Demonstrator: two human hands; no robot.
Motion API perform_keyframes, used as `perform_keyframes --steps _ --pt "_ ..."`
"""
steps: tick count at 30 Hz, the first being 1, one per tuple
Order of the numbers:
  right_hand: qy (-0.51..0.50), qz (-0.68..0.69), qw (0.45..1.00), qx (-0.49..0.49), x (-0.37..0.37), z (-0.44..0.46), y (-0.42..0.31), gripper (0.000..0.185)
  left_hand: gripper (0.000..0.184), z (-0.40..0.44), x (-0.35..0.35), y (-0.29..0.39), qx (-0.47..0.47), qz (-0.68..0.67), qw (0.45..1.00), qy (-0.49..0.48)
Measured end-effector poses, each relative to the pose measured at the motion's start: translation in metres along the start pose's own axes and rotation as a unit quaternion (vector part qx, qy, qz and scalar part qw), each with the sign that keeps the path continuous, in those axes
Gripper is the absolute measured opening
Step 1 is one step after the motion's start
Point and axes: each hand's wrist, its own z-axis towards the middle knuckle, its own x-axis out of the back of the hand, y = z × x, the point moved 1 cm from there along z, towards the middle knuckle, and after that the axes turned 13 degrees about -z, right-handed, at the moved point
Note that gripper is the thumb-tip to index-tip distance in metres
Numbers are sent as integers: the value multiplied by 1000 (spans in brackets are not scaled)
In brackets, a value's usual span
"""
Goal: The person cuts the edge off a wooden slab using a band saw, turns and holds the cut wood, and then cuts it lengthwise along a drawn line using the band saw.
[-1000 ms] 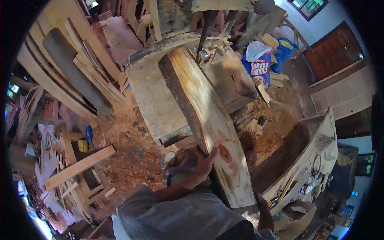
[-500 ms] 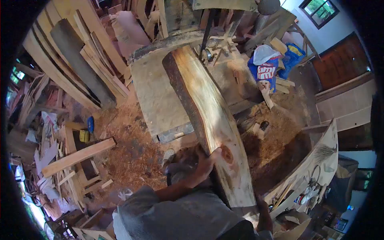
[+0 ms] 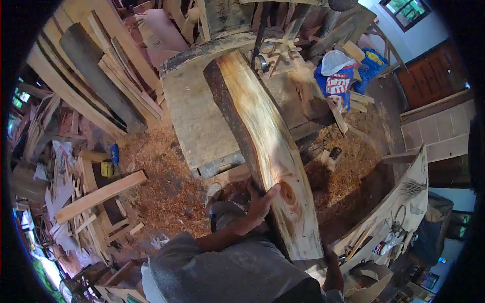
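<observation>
A long wooden slab [image 3: 268, 136] with a dark bark edge and a brown knot lies lengthwise in front of me, its far part over the saw table [image 3: 189, 116]. My left hand [image 3: 258, 203] grips its left bark edge, thumb on the top face near the knot and fingers going under. At the slab's near right corner is my right hand [image 3: 331, 262], closed against the edge; its fingers are partly hidden. The near end of the slab is close to my body.
Tall boards [image 3: 101, 76] lean at the left. A squared beam [image 3: 101, 196] lies over scrap wood, with sawdust [image 3: 156, 187] on the floor. Blue bags [image 3: 336, 78] stand at the right rear. A pale curved board [image 3: 394, 207] with tools rises close on the right.
The view has shifted slightly. Both hands keep their hold, and the slab sits almost the same on the table.
</observation>
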Motion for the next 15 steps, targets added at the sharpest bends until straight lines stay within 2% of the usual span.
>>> perform_keyframes --steps 7,9,12,15 --pt "17 -37 998 -48 1 -19 -29 90 115 4 1 8 -16 19 999 -35" --pt "21 -59 994 -94 2 -29 -37 92 115 2 1 10 -23 29 999 -37" --pt "27 -113 972 -202 12 -75 -91 95 114 3 1 7 -29 19 999 -21" --pt "27 -75 989 -122 7 -51 -58 94 112 0 1 4 -21 17 1000 -4"
